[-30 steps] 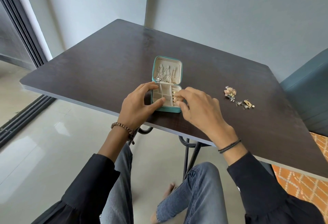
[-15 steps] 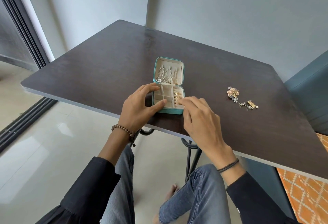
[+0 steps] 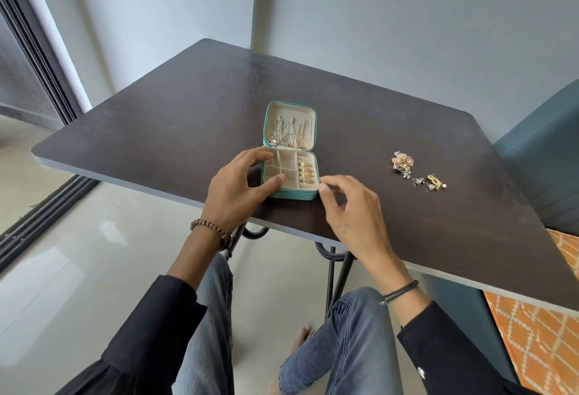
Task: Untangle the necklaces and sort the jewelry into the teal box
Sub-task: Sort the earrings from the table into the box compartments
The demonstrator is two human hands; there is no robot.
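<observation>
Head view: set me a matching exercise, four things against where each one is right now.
Things
1. gold rings
2. chains
3. loose jewelry
4. left hand

Places
A. on the bare table, to the right of the teal box
B. gripping the box's left side
C. in the box's open lid
D. in the right-hand column of the box's tray

Pairs: 1-D, 2-C, 3-A, 4-B

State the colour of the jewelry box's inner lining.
Cream; the lining shows best in the head view.
</observation>
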